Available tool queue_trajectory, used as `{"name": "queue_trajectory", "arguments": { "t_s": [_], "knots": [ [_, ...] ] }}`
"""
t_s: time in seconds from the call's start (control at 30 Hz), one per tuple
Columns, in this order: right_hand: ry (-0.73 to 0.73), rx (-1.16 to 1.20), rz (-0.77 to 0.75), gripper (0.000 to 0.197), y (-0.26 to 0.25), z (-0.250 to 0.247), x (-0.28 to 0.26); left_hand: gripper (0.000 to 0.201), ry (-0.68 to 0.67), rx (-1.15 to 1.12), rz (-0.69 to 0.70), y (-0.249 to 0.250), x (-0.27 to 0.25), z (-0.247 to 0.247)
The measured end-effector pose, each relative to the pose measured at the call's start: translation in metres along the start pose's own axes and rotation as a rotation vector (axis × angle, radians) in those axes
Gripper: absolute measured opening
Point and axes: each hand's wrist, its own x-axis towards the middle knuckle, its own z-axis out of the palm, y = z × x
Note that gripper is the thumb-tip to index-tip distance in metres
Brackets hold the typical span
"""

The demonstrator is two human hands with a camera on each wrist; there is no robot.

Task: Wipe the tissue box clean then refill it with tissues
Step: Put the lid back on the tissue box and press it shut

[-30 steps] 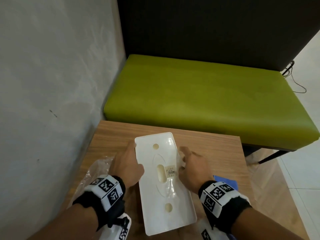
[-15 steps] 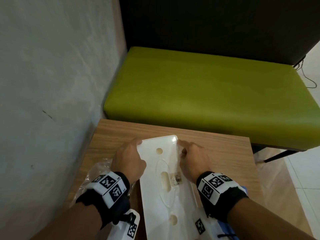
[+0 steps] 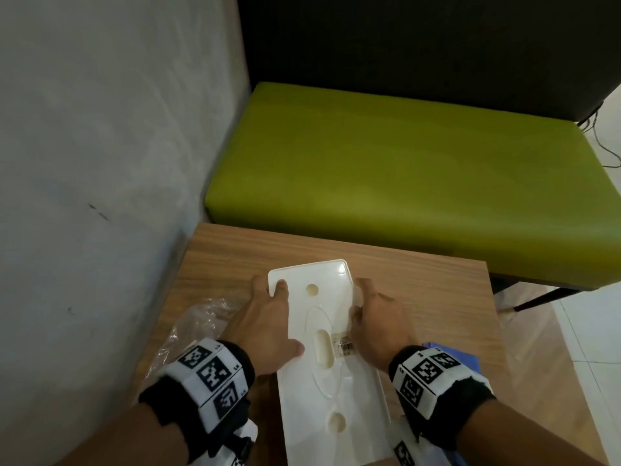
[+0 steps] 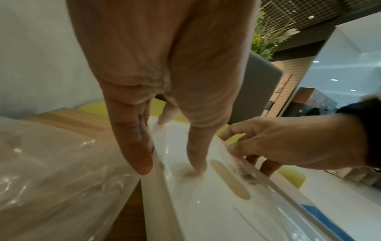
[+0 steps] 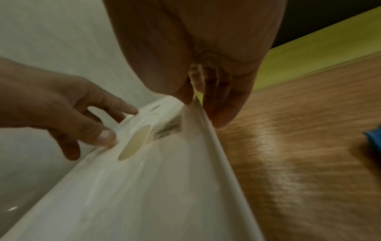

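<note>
Tissue box (image 3: 322,358), white and long, lies on the wooden surface (image 3: 437,297) between two hands, with its flat side up. That side has a round hole near each end, a long slot in the middle and a small barcode sticker (image 3: 343,344) beside the slot. The left hand (image 3: 265,327) holds the box's left edge: its thumb presses on the top near the slot, one fingertip rests on the top at the far corner, and the other fingers (image 4: 136,146) hang down along the side. The right hand (image 3: 379,324) grasps the right edge, thumb on top and fingers (image 5: 224,101) curled down along the side wall. Both wrists wear black bands with black and white square codes. A clear plastic bag (image 3: 198,324) lies on the surface just left of the box. A blue cloth (image 3: 450,351) peeks out near the right wrist. Beyond the surface stands a green bench seat (image 3: 403,183) with a dark back, and a grey wall (image 3: 100,146) is on the left.
</note>
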Motion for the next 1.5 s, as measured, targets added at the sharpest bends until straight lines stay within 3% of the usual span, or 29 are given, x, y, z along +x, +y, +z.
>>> {"name": "queue_trajectory", "arguments": {
  "t_s": [0.2, 0.27, 0.37, 0.43, 0.5, 0.6, 0.7, 0.9, 0.97, 1.13, 1.27, 1.4, 1.5],
  "knots": [
    [-0.188, -0.016, 0.114, 0.041, 0.011, -0.008, -0.037, 0.072, 0.004, -0.145, -0.104, -0.002, -0.041, 0.031],
    [-0.160, -0.028, 0.118, 0.031, 0.016, -0.009, -0.050, 0.063, 0.003, -0.206, -0.124, -0.007, -0.050, 0.049],
    [-0.073, -0.041, 0.118, 0.017, 0.022, -0.005, -0.062, 0.025, 0.100, -0.254, -0.148, -0.010, -0.054, 0.060],
    [-0.018, -0.027, 0.132, 0.011, 0.024, -0.002, -0.067, 0.013, 0.132, -0.257, -0.185, -0.010, -0.055, 0.060],
    [0.026, 0.018, 0.152, 0.006, 0.025, 0.002, -0.074, 0.024, 0.153, -0.257, -0.221, -0.011, -0.056, 0.064],
    [0.092, 0.068, 0.162, 0.005, 0.025, 0.008, -0.083, 0.021, 0.216, -0.312, -0.243, -0.012, -0.060, 0.073],
    [0.070, 0.049, 0.161, 0.013, 0.025, 0.008, -0.089, 0.023, 0.234, -0.383, -0.276, -0.016, -0.065, 0.080],
    [-0.086, 0.033, 0.177, 0.007, 0.038, 0.005, -0.117, 0.017, -0.041, -0.403, -0.333, -0.018, -0.087, 0.079],
    [-0.134, 0.034, 0.173, 0.013, 0.039, 0.007, -0.122, 0.020, -0.053, -0.384, -0.346, -0.015, -0.090, 0.082],
    [-0.037, 0.052, 0.175, 0.012, 0.037, 0.010, -0.120, 0.010, 0.099, -0.389, -0.334, -0.014, -0.085, 0.088],
    [0.020, 0.059, 0.180, 0.008, 0.037, 0.011, -0.113, 0.020, 0.261, -0.310, -0.282, -0.009, -0.082, 0.090],
    [-0.141, 0.173, 0.219, 0.006, 0.039, 0.007, -0.112, 0.024, 0.164, -0.344, -0.305, -0.007, -0.080, 0.084],
    [-0.185, 0.186, 0.222, 0.019, 0.041, 0.007, -0.113, 0.005, 0.034, -0.472, -0.311, -0.007, -0.085, 0.078]
  ]
}}
